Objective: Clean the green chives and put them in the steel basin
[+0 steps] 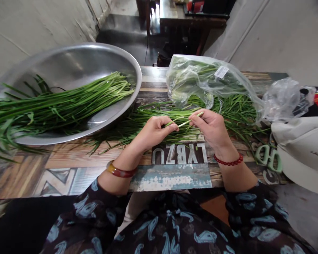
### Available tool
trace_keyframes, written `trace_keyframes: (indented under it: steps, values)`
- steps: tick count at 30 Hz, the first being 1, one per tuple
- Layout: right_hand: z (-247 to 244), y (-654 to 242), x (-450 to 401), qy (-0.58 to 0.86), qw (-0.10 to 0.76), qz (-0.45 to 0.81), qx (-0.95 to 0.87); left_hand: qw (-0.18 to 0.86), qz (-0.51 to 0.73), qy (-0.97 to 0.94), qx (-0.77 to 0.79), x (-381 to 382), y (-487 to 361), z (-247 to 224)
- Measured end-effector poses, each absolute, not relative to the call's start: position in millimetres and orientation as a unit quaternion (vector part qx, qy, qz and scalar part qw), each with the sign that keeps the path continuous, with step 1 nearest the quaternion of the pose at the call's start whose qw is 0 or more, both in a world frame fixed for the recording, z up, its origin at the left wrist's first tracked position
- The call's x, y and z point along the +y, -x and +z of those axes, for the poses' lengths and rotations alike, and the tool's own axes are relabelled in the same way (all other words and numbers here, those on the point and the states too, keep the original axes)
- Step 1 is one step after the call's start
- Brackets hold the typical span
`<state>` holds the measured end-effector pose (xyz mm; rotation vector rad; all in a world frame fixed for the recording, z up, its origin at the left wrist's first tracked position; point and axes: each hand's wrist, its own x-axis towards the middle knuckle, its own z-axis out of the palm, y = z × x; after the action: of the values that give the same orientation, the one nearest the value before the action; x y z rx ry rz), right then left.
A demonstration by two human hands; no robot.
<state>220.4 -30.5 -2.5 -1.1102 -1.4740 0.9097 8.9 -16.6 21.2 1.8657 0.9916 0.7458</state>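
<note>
My left hand (157,131) is closed around a few thin green stalks of garlic chives (184,123), their pale ends pointing right. At those ends the thumb and fingertips of my right hand (208,126) pinch the same stalks. Beneath and behind both hands lies a loose spread of garlic chives (145,116) on the table. To the left, a large bundle of chives (76,102) rests in a wide metal basin (82,58), its leafy ends hanging over the rim.
Behind my right hand a clear plastic bag (198,76) with a white label holds more greens. On the right are green-handled scissors (268,157), a white cap (304,148) and crumpled plastic (282,97). The patterned table (172,178) has its near edge by my body.
</note>
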Motion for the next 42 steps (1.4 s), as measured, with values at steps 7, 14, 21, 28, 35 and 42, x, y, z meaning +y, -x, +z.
trace_keyframes:
  steps: [7, 14, 21, 28, 35, 42]
  values:
    - [-1.6, -220.6, -31.2, 0.477, 0.525, 0.343, -0.615, 0.325, 0.362, -0.773, 0.408, -21.0, -14.6, 21.5]
    - [2.6, -218.7, -33.4, 0.488, 0.512, 0.338, -0.622, 0.416, 0.388, -0.689, 0.450, -19.2, -13.0, 21.5]
    - [3.9, -217.5, -34.3, 0.490, 0.508, 0.352, -0.615, 0.489, 0.412, -0.626, 0.446, -17.2, -11.8, 18.3]
    - [2.1, -215.6, -35.0, 0.483, 0.497, 0.347, -0.631, 0.497, 0.328, -0.705, 0.384, -20.4, -15.8, 21.6]
    - [-1.3, -218.3, -31.8, 0.540, 0.499, 0.199, -0.648, 0.504, 0.298, -0.694, 0.418, -23.5, -17.0, 24.4]
    - [13.4, -226.9, -32.0, 0.522, 0.548, 0.122, -0.642, 0.486, 0.291, -0.698, 0.438, -22.3, -16.5, 23.3]
